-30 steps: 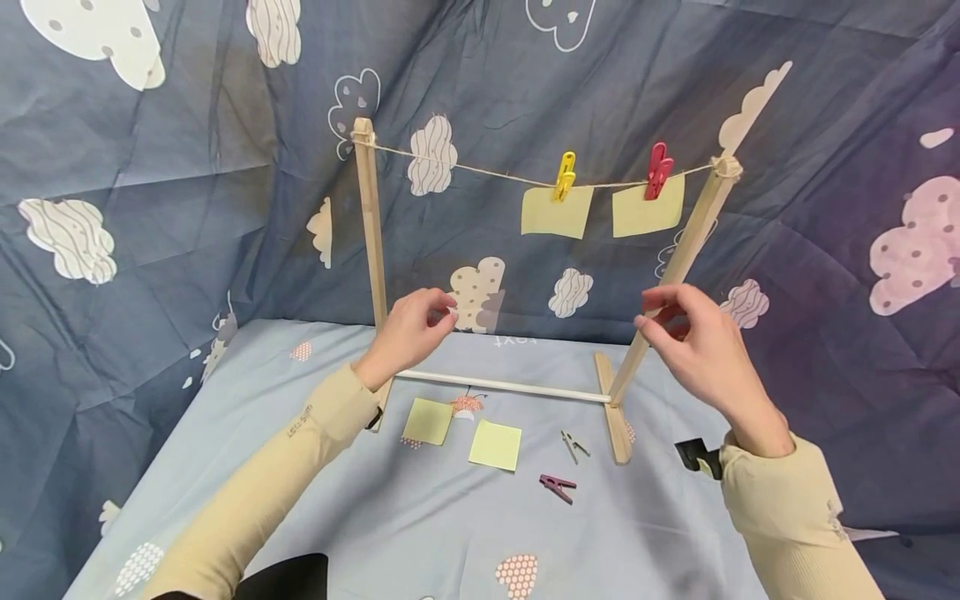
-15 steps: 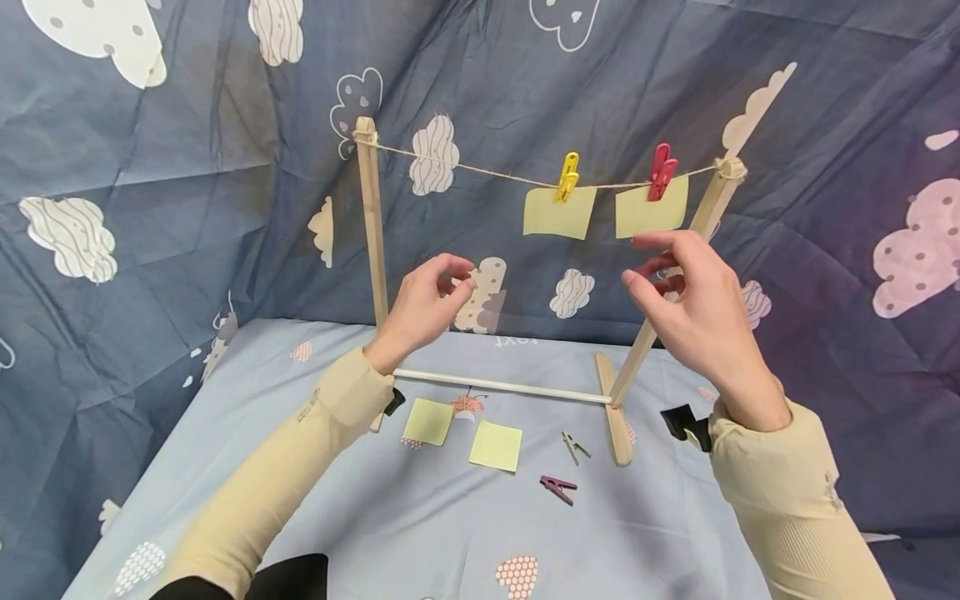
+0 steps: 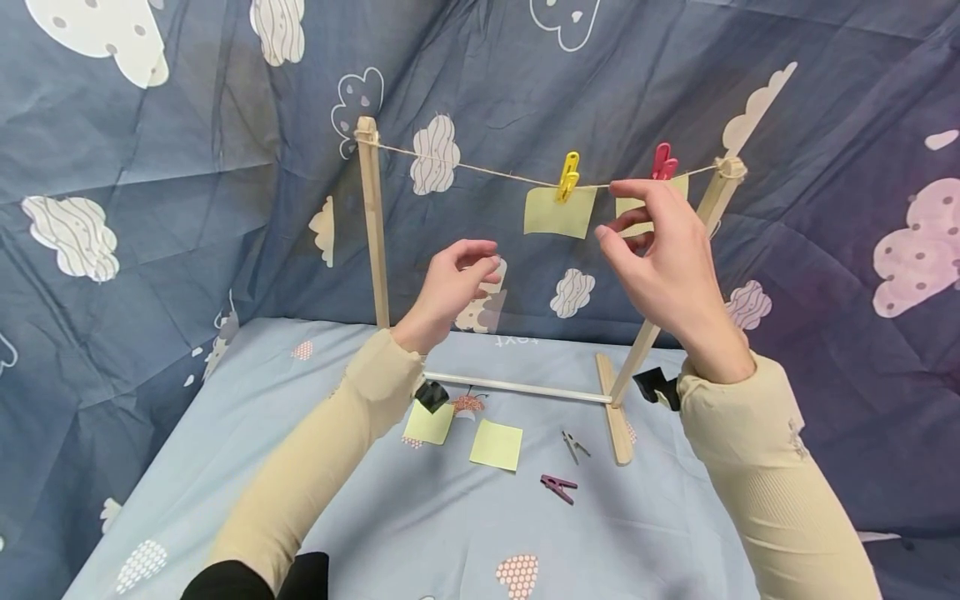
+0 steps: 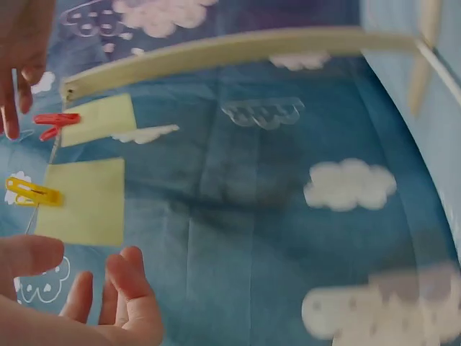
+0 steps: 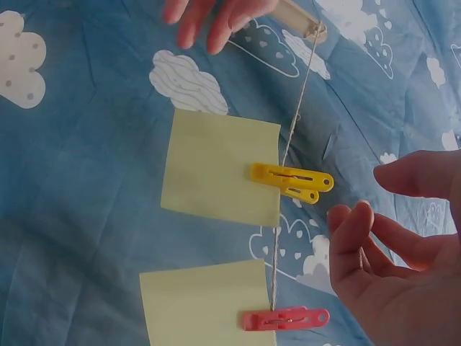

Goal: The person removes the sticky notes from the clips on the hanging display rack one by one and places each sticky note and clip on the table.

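Two yellow paper notes hang from a string (image 3: 495, 173) between wooden posts. A yellow clothespin (image 5: 292, 179) clips the left note (image 3: 559, 213). The other note (image 5: 205, 303) is held by a red clothespin (image 5: 286, 318) and lies partly behind my right hand in the head view. My right hand (image 3: 663, 254) is raised near the string with fingers bent and parted, nothing between them; the right wrist view has it beside the yellow clothespin, apart from it. Lower and to the left, my left hand (image 3: 456, 292) hovers with loosely bent fingers and holds nothing.
On the light blue cloth lie two more notes (image 3: 497, 446), a greenish-grey clothespin (image 3: 574, 447) and a purple clothespin (image 3: 558, 488). The frame's left post (image 3: 372, 225), right post (image 3: 718, 200) and white bottom bar (image 3: 517, 387) stand before a dark cloud-patterned curtain.
My right hand has risen and shifted left, now covering part of the right note. My left hand has moved up and to the right. The hanging notes and clothespins stay in place.
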### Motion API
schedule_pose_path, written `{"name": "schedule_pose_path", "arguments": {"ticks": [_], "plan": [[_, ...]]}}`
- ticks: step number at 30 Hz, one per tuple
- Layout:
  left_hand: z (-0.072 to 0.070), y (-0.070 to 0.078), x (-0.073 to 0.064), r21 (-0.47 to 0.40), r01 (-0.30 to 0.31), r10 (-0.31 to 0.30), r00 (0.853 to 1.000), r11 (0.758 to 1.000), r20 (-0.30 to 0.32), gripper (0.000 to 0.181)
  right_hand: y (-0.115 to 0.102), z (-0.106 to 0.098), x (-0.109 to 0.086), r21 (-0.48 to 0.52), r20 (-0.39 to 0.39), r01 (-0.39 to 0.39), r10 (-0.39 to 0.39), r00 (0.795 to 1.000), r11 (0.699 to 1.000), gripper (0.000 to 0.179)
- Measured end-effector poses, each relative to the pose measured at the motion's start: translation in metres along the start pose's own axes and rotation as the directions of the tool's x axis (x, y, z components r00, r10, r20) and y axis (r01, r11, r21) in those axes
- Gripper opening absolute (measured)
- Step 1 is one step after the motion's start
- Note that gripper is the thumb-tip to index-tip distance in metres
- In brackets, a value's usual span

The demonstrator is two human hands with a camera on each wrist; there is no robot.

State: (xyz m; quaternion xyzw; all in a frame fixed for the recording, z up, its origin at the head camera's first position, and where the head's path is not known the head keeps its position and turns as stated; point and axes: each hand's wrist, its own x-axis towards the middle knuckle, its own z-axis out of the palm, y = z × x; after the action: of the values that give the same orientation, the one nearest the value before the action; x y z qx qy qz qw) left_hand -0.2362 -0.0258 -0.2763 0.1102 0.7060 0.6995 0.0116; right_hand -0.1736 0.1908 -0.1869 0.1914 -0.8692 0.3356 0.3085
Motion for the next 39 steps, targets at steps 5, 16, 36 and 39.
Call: {"name": "schedule_pose_path", "arguments": {"ticks": [5, 16, 36, 39], "plan": [[0.011, 0.005, 0.004, -0.131, 0.083, -0.083, 0.997, 0.988, 0.006, 0.035, -0.001, 0.004, 0.009, -0.022, 0.005, 0.012, -0.012, 1.0, 1.0, 0.041], [0.018, 0.006, 0.021, -0.366, 0.2, -0.193, 0.98, 0.909, 0.056, 0.04, -0.006, -0.001, 0.03, -0.071, 0.077, -0.01, 0.015, 0.997, 0.997, 0.044], [0.037, 0.014, 0.028, -0.449, 0.228, -0.171, 0.971, 0.864, 0.164, 0.05, -0.016, 0.011, 0.062, -0.124, 0.255, -0.066, 0.096, 0.962, 0.99, 0.052], [0.038, 0.015, 0.029, -0.457, 0.224, -0.167, 0.972, 0.861, 0.163, 0.047, -0.016, 0.011, 0.062, -0.108, 0.25, -0.073, 0.099, 0.963, 0.991, 0.049]]}}
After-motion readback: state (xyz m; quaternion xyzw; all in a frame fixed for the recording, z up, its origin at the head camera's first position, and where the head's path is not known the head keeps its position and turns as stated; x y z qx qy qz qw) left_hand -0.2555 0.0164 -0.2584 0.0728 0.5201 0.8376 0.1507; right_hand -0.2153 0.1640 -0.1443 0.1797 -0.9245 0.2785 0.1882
